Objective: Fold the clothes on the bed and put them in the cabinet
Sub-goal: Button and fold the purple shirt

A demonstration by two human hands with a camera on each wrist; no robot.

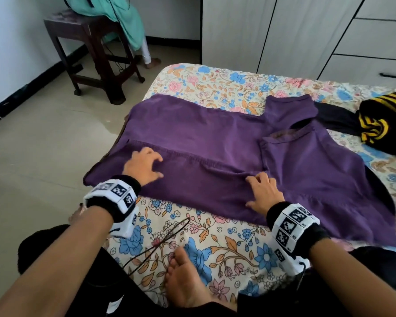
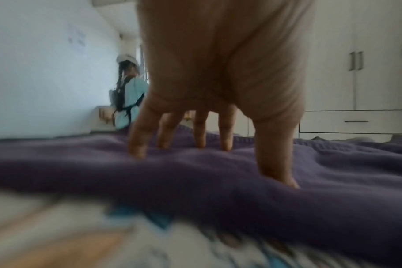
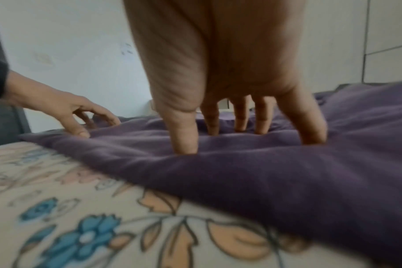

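Note:
A purple garment (image 1: 215, 143) lies spread flat across the floral bed (image 1: 215, 236), its near long side folded over. My left hand (image 1: 144, 167) rests on the folded part near the hem, spread fingers touching the cloth (image 2: 241, 181). My right hand (image 1: 264, 191) presses its fingertips into the purple fabric (image 3: 287, 172) near the middle, by the sleeve fold. The left hand (image 3: 80, 116) also shows in the right wrist view. Neither hand grips anything. A black and yellow striped garment (image 1: 380, 120) lies bunched at the bed's right. The white cabinet (image 1: 306, 30) stands behind the bed.
A dark wooden stool (image 1: 89, 49) stands on the tiled floor at the far left, with a person in teal (image 1: 124, 17) beside it. The cabinet's drawers (image 1: 380, 42) are at the far right. My bare foot (image 1: 188, 280) and a black cord (image 1: 160, 243) lie on the bed's near part.

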